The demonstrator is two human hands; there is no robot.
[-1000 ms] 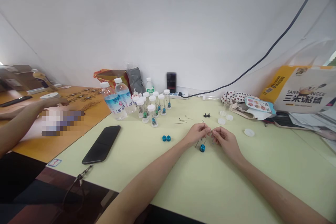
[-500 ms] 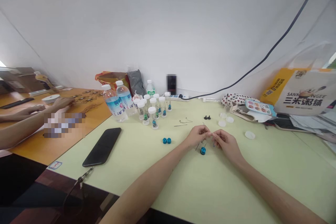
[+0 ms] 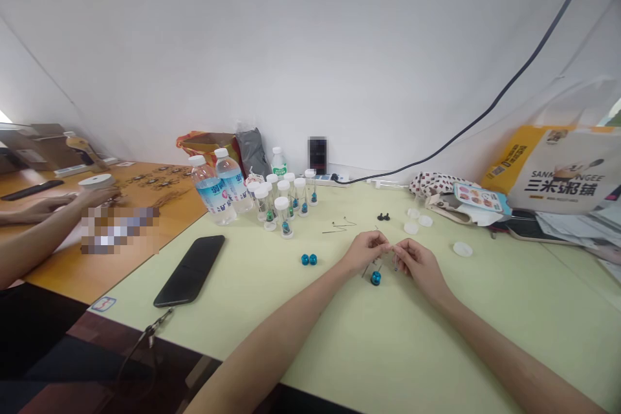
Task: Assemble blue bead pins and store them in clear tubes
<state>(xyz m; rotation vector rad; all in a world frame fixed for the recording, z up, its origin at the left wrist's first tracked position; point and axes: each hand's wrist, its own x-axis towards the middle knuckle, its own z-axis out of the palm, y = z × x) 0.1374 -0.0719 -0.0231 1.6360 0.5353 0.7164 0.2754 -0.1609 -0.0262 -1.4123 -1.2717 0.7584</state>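
My left hand (image 3: 363, 251) and my right hand (image 3: 418, 262) meet fingertip to fingertip over the pale green table (image 3: 369, 336), both pinched closed on a thin metal wire piece too small to make out well. A blue bead (image 3: 375, 278) lies just below the fingers, between the hands. Two more blue beads (image 3: 308, 260) sit to the left. Bent wire pieces (image 3: 338, 226) lie a little farther back.
Several small white-capped vials (image 3: 283, 199) and two water bottles (image 3: 218, 186) stand at the back left. A black phone (image 3: 190, 270) lies on the left. White caps (image 3: 461, 249), a black clip (image 3: 383, 216), bags and papers (image 3: 557, 174) fill the right. Another person's arms (image 3: 33, 233) rest at the orange table.
My hands stay pinched together in the same spot. The other person's hand at the left has shifted slightly on the orange table.
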